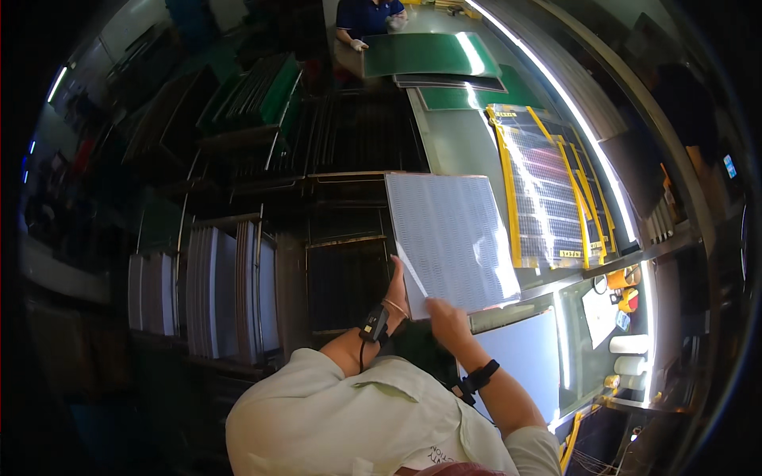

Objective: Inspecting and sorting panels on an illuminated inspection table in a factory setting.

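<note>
A large grey perforated panel (pixel 450 238) is held up in front of me, tilted over the edge of the workbench. My left hand (pixel 396 287) grips its near left edge, with a dark band on the wrist. My right hand (pixel 444 320) holds the near bottom edge from below; that wrist wears a black band too. Both forearms come out of a pale green short-sleeved shirt. Under the panel, a pale flat sheet (pixel 520 358) lies on the bench.
Yellow-framed panels (pixel 548 190) lie on the bench to the right, green sheets (pixel 429 55) further back by another person (pixel 367 17). Racks of upright grey boards (pixel 222 289) stand to my left. White rolls (pixel 629 344) and small tools sit at the right.
</note>
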`<state>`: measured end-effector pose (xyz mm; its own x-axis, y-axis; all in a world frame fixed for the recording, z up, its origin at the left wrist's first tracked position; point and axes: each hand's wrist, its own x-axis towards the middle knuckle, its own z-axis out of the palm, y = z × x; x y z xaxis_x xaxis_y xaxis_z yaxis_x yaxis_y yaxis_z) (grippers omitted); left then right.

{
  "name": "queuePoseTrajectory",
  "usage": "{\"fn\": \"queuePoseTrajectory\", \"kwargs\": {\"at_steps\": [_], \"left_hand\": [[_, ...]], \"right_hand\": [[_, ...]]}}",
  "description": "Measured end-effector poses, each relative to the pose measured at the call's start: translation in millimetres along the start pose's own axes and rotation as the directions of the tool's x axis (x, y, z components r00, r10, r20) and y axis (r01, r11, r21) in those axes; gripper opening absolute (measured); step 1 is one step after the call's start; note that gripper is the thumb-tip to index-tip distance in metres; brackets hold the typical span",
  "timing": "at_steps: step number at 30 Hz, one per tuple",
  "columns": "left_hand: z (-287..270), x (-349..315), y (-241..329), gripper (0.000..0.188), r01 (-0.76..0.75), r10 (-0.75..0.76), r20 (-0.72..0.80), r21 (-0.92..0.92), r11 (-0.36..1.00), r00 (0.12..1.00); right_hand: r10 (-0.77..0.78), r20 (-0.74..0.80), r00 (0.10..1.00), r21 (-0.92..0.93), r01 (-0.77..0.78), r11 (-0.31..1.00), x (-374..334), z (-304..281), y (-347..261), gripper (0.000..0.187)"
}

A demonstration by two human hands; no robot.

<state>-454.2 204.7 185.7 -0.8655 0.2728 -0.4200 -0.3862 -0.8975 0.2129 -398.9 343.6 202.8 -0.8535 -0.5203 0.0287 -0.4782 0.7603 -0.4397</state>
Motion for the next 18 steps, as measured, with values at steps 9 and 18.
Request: {"fn": "queuePoseTrajectory", "kwargs": {"at_steps": [9,18], "left_hand": [[-53,71,47,0.027,0.020,0.121,-0.181,0.628,0.778,0.976],[-36,-45,164,0.032,-0.205,0.351,-0.092,0.663,0.720,0.932]], "right_hand": [[0.105,-0.520,0.848,-0.007,-0.127,0.992,39,-124,9,0.011],[0.161,-0.845,0.510,-0.040,-0.361,0.932,-103,-367,-14,0.023]]}}
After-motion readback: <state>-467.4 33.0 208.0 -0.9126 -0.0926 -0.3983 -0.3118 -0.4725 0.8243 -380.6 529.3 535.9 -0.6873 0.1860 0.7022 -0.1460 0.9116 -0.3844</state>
